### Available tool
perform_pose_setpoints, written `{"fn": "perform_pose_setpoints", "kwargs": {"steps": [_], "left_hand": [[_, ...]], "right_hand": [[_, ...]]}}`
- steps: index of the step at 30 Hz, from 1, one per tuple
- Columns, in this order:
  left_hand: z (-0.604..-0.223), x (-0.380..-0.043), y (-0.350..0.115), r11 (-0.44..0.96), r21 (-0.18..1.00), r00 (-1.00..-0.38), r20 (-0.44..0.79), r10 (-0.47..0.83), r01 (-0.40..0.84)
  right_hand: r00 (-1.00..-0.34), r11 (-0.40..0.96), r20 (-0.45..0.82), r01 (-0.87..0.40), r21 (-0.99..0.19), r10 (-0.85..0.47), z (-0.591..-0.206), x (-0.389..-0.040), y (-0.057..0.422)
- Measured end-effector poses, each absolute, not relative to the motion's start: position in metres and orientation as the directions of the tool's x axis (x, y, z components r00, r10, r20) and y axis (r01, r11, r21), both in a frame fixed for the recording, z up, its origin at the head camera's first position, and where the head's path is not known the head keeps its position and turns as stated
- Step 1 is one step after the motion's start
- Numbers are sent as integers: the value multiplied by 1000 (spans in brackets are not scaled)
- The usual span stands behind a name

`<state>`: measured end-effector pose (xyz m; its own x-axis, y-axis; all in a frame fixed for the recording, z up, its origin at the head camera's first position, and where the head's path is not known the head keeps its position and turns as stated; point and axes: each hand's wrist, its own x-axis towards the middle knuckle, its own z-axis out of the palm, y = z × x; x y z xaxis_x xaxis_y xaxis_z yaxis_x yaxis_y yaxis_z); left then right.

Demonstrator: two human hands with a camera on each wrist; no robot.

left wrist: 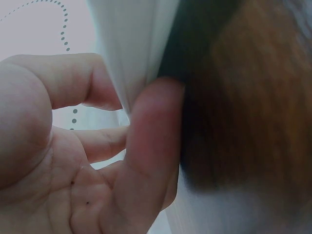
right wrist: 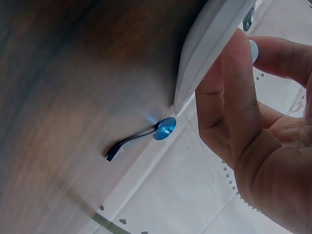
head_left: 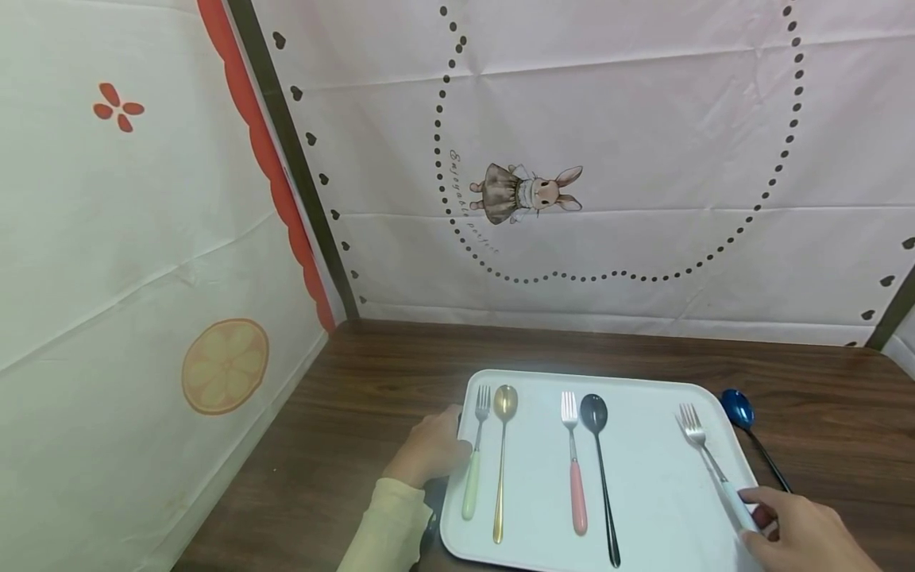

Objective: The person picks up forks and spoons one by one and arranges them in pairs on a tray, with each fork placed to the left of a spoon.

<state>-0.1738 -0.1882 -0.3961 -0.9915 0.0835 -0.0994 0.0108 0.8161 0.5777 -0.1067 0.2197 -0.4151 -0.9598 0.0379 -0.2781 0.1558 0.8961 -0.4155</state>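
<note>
A white rectangular tray point(head_left: 658, 461) lies on the brown table. My left hand point(head_left: 432, 446) grips its left rim; in the left wrist view the thumb and fingers lie around the tray's edge point(left wrist: 134, 44). With thumb and fingers, my right hand point(head_left: 804, 531) pinches the handle of a fork point(head_left: 736, 502) with a pale blue handle, over the tray's right side. On the tray, from the left, lie a green-handled fork point(head_left: 472, 477), a gold spoon point(head_left: 502, 469), a pink-handled fork point(head_left: 577, 492) and a black spoon point(head_left: 604, 485).
A blue-bowled spoon point(head_left: 738, 408) with a black handle lies on the table point(head_left: 400, 365) just beyond the tray's right edge. White patterned cloth walls point(head_left: 643, 159) stand behind the table and along its left side.
</note>
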Motion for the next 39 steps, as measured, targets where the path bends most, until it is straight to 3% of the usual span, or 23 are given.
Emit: {"fn": "perform_pose_setpoints", "kwargs": {"steps": [24, 39], "left_hand": [[-399, -176, -189, 810, 587, -991, -107, 75, -2], [-399, -176, -189, 813, 582, -991, -108, 76, -1]], "right_hand": [[-951, 896, -310, 144, -420, 7, -412, -110, 205], [-950, 903, -303, 65, -424, -74, -417, -111, 202]]}}
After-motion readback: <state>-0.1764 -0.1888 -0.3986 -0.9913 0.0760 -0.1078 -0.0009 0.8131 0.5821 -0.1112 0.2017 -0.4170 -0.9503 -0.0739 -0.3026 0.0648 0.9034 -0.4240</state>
